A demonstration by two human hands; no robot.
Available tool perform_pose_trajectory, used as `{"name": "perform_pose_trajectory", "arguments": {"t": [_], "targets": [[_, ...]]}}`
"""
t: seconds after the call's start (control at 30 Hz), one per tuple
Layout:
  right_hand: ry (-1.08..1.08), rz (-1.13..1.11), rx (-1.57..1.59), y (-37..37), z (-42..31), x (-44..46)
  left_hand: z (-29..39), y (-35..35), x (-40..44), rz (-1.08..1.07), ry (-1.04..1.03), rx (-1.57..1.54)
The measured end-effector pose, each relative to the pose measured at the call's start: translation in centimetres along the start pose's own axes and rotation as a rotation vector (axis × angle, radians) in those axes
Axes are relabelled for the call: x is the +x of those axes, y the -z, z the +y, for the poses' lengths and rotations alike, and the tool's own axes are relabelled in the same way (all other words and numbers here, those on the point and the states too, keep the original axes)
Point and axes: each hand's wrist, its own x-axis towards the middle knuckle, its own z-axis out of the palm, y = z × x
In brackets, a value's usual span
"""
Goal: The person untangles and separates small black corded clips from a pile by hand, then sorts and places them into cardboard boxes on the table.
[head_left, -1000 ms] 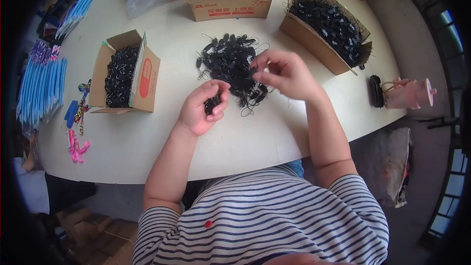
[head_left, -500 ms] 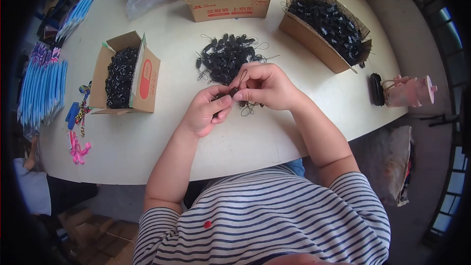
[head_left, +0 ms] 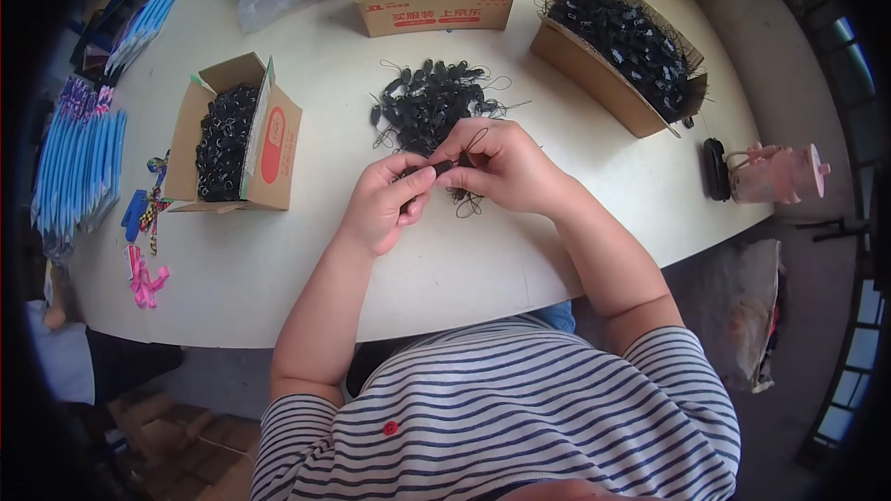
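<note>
Two hands meet at the middle of the head view, at work on one small black clip (head_left: 444, 168) with a thin loop (head_left: 477, 139) rising from it toward one o'clock. The step in hand looks like handling this single piece between both sets of fingers; the next move calls, I judge, for a firm pinch and fine fingertip control, since the clip is small and the loop flimsy.

The left hand (head_left: 382, 202) has its fingers curled, thumb and forefinger closed at the clip's near end; something dark shows inside the curl, too hidden to count. The right hand (head_left: 509, 167) pinches the other end, its fingers nearly together; exactly which part they grip cannot be told.

Taking the clip as the clock's centre, a loose pile (head_left: 432, 97) of similar black pieces lies on the surface (head_left: 464, 269) at twelve, just beyond the fingers. One filled box (head_left: 277, 153) stands at nine to ten, another (head_left: 580, 74) at one to two, and a pink bottle (head_left: 770, 174) at three.
</note>
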Motion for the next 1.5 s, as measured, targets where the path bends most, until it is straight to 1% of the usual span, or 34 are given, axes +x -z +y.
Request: {"name": "perform_pose_trajectory", "arguments": {"t": [0.37, 0.47, 0.67, 0.87, 0.97, 1.07, 1.17, 1.23, 1.3, 1.37, 1.4, 1.5], "targets": [[0.044, 0.006, -0.154, -0.1, -0.4, 0.0, -0.2, -0.1, 0.2, 0.063, -0.041, 0.112], [0.084, 0.027, -0.163, -0.2, -0.3, 0.0, -0.1, -0.1, 0.2, 0.074, -0.026, 0.105], [0.148, 0.076, -0.189, -0.6, -0.4, 0.0, -0.3, 0.4, 0.3, 0.033, -0.028, 0.069], [0.189, 0.110, -0.239, -0.8, 0.1, 0.0, -0.4, 0.5, 0.3, 0.035, -0.066, 0.069], [0.173, 0.118, -0.193, -0.3, 0.0, 0.1, -0.3, 0.4, 0.3, 0.068, -0.082, 0.080], [0.164, 0.168, -0.124, 1.1, 0.1, 0.3, 0.1, 1.2, 0.5, 0.068, -0.077, -0.022], [-0.352, 0.367, 0.552, 2.6, -0.1, 0.2, 0.7, 1.1, 0.3, 0.026, -0.045, -0.262], [-0.292, 0.415, 1.036, 4.3, 0.3, 0.3, 0.5, 1.5, 0.5, -0.098, -0.035, -0.301], [-0.254, 0.431, 1.259, 5.7, 1.3, 0.3, 0.3, 1.7, 0.5, -0.206, -0.024, -0.353], [-0.255, 0.467, 1.278, 6.8, 1.8, 0.0, 0.5, 1.6, 0.4, -0.229, -0.020, -0.359], [-0.313, 0.501, 1.188, 7.2, 1.4, -0.1, 0.6, 1.5, 0.3, -0.243, -0.017, -0.362], [-0.392, 0.409, 0.804, 8.4, 1.3, -0.5, 0.7, 1.5, 0.3, -0.281, -0.008, -0.389]]}}
